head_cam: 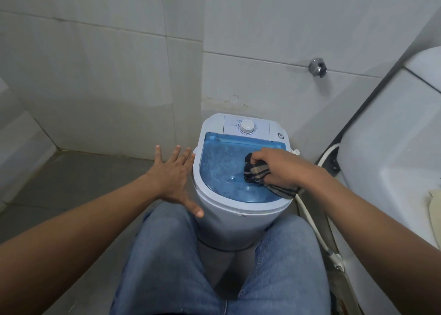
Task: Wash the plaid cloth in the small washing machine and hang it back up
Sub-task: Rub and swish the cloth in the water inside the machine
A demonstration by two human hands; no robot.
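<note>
The small white washing machine [236,221] stands on the floor between my knees, its translucent blue lid [222,169] down and a white dial [247,126] on the panel behind it. My right hand [279,169] rests on the lid's right side, shut on the bunched dark and tan plaid cloth [256,171]; a corner of the cloth hangs over the machine's right rim. My left hand [175,178] is spread open against the machine's left side, thumb touching the body, holding nothing.
White tiled walls enclose the corner behind the machine, with a metal wall outlet [317,67] at the upper right. A white toilet tank [393,152] stands close on the right. A white hose [310,216] runs down between the toilet and the machine. Grey floor tiles [78,178] lie to the left.
</note>
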